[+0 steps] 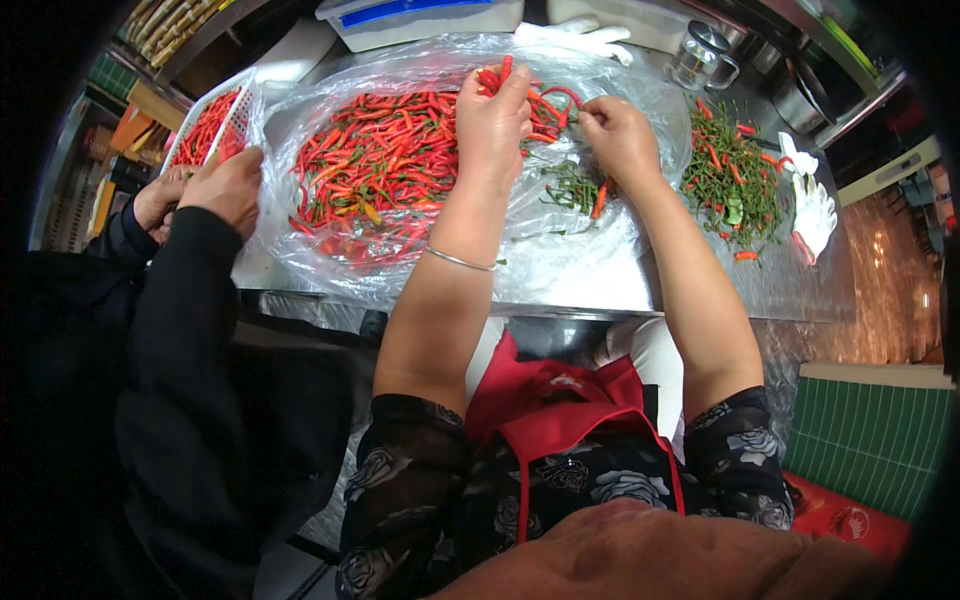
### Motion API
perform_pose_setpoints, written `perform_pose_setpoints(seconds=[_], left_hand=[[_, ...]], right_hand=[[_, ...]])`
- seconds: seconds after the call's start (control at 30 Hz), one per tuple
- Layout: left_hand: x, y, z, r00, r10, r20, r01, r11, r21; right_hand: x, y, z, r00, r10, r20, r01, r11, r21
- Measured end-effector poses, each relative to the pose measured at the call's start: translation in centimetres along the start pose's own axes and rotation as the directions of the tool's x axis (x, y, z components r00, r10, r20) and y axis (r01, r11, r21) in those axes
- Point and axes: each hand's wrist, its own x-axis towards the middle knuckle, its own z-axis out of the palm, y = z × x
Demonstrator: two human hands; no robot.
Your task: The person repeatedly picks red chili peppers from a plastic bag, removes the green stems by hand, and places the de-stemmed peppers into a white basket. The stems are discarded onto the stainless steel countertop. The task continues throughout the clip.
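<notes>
Several red chili peppers are bunched in my left hand, their ends showing above the thumb and fingers. To its right, the thumb and fingertips of my right hand are pinched together at the stem end of a curved red chili. Under both hands spreads a clear plastic bag. A large heap of red chilies with green stems lies on it, left of my left forearm. Below my hands sits a small pile of green stems with a red chili beside it.
At left, a co-worker's hands are beside a white basket of chilies. A pile of stems and some chilies lies right, near white gloves. Behind stand a plastic tub, more gloves and a glass jug.
</notes>
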Motion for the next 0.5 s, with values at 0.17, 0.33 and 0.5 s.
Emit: perform_pose_setpoints(seconds=[0.17, 0.33, 0.5], left_hand=[[-0.4, -0.3, 0.5, 0.996, -0.088, -0.023, 0.091, 0.98, 0.178], [-0.6, -0.9, 1.2, 0.993, -0.11, 0.033, 0.096, 0.954, 0.284], [-0.4, -0.6, 0.5, 0.964, -0.238, 0.117, 0.236, 0.971, 0.035]], right_hand=[[0.0, -1.0, -1.1, 0.988, 0.148, 0.05, -0.154, 0.855, 0.495], [-0.5, -2.7, -2.4, 0.99, -0.135, -0.04, 0.139, 0.891, 0.432], [-0.6, -3.5, -3.4, 0.976, -0.215, -0.027, 0.209, 0.903, 0.374]])
